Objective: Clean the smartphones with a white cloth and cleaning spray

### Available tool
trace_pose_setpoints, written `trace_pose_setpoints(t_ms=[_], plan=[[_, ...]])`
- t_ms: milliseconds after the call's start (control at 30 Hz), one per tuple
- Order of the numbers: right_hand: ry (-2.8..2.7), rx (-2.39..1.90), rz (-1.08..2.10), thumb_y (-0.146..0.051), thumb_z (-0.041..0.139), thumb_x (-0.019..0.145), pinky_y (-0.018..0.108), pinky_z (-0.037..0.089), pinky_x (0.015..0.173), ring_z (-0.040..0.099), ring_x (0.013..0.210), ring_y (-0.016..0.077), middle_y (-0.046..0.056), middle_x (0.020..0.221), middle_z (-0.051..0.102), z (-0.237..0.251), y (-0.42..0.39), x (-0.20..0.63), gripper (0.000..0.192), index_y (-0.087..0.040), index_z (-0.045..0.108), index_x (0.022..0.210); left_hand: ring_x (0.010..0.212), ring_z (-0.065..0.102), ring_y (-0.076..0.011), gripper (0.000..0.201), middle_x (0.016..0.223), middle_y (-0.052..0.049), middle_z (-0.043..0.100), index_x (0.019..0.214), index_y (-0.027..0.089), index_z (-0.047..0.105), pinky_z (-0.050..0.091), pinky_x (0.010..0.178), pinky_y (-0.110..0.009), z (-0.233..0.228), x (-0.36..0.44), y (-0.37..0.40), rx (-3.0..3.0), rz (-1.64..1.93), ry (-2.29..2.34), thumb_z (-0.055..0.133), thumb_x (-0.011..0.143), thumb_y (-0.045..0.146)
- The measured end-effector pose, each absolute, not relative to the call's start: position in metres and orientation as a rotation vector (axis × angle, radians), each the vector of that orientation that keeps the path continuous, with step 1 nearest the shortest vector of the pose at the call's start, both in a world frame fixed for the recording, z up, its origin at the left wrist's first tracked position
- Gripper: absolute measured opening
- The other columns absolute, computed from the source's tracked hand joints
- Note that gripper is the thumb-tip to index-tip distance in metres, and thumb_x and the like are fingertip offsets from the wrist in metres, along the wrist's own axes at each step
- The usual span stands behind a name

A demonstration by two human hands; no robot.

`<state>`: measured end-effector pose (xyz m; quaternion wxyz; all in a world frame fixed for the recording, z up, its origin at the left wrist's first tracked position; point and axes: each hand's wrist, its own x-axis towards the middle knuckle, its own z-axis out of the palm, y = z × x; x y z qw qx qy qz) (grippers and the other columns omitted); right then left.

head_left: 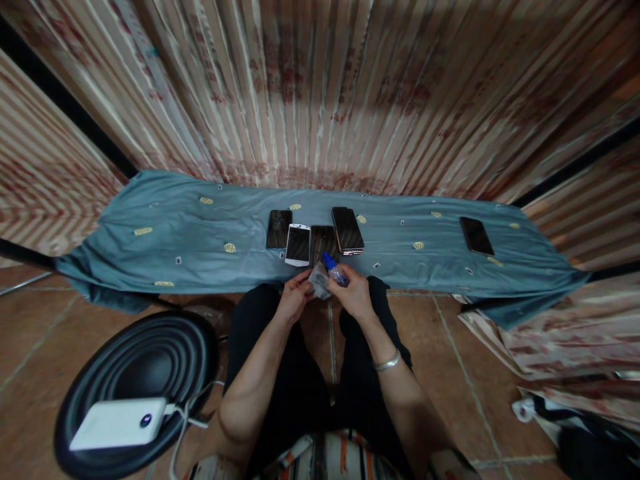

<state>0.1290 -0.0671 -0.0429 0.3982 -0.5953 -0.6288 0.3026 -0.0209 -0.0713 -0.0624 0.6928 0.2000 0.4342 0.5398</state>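
Observation:
My right hand (356, 292) holds a small clear bottle with a blue cap (334, 268), tilted toward the left. My left hand (295, 295) pinches a small grey cloth (318, 280) right beside the bottle's tip. Both hands meet above my lap, just in front of a blue-grey cloth (200, 233) spread over a low surface. On it, directly beyond my hands, lie several phones: a black one (279, 229), a white one (298, 244), a dark one (323, 241) and a stack of dark ones (347, 230).
Another dark phone (477, 235) lies alone on the cloth's right part. At lower left a black round stool (137, 373) carries a white power bank (119, 423) with a cable. A patterned curtain (320, 93) hangs behind. Bags and fabric (565, 393) lie at lower right.

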Motion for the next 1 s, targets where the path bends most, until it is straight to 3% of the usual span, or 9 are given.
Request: trace_pose_setpoints(t_ms=[267,433,567,700,867,1000], plan=[[-1.739,-1.352,1.005,-0.030,0.063,0.071,0.024,0.045,0.065,0.059,0.066,0.0142,-0.003,0.074,0.067,-0.046,-0.075,0.125,0.028,-0.019,0.071,0.096,0.059,0.060,-0.0134,0.031,0.069,-0.003,0.068,0.084,0.011,0.070,0.050,0.059,-0.028,-0.065,-0.025,-0.069,0.377,1.232,0.918,0.074,0.054,0.022],[-1.293,-1.205,1.332,-0.044,0.071,0.070,0.027,0.051,0.068,0.061,0.066,0.0150,0.000,0.077,0.071,-0.049,-0.071,0.124,0.035,-0.019,0.069,0.095,0.068,0.066,-0.0172,0.046,0.079,-0.006,0.072,0.093,0.012,0.071,0.054,0.067,-0.033,-0.062,-0.026,-0.071,0.396,1.206,0.928,0.083,0.056,0.037],[-0.970,-1.091,1.537,-0.055,0.074,0.066,0.026,0.050,0.060,0.059,0.056,0.0121,0.000,0.073,0.070,-0.046,-0.071,0.124,0.051,-0.020,0.067,0.102,0.069,0.065,-0.0167,0.055,0.079,-0.005,0.072,0.093,0.012,0.072,0.053,0.068,-0.033,-0.061,-0.024,-0.072,0.428,1.233,0.981,0.091,0.047,0.034],[-0.902,-1.054,1.617,-0.061,0.072,0.068,0.025,0.050,0.057,0.060,0.055,0.0122,0.002,0.072,0.071,-0.045,-0.075,0.123,0.051,-0.019,0.070,0.095,0.061,0.061,-0.0146,0.048,0.069,-0.003,0.069,0.082,0.012,0.072,0.050,0.061,-0.030,-0.063,-0.025,-0.070,0.399,1.292,1.037,0.091,0.044,0.033],[-0.920,-0.988,1.735,-0.058,0.075,0.066,0.030,0.056,0.072,0.068,0.073,0.0166,0.007,0.087,0.076,-0.040,-0.080,0.126,0.047,-0.019,0.074,0.092,0.061,0.060,-0.0125,0.036,0.069,0.000,0.069,0.075,0.014,0.072,0.048,0.062,-0.027,-0.060,-0.029,-0.068,0.392,1.370,1.038,0.088,0.047,0.031],[-0.938,-0.939,1.818,-0.056,0.077,0.065,0.026,0.055,0.064,0.065,0.067,0.0135,0.007,0.087,0.076,-0.038,-0.081,0.128,0.049,-0.018,0.074,0.096,0.060,0.059,-0.0104,0.032,0.067,0.001,0.070,0.071,0.015,0.072,0.045,0.060,-0.023,-0.058,-0.030,-0.067,0.410,1.426,1.058,0.088,0.047,0.028]])
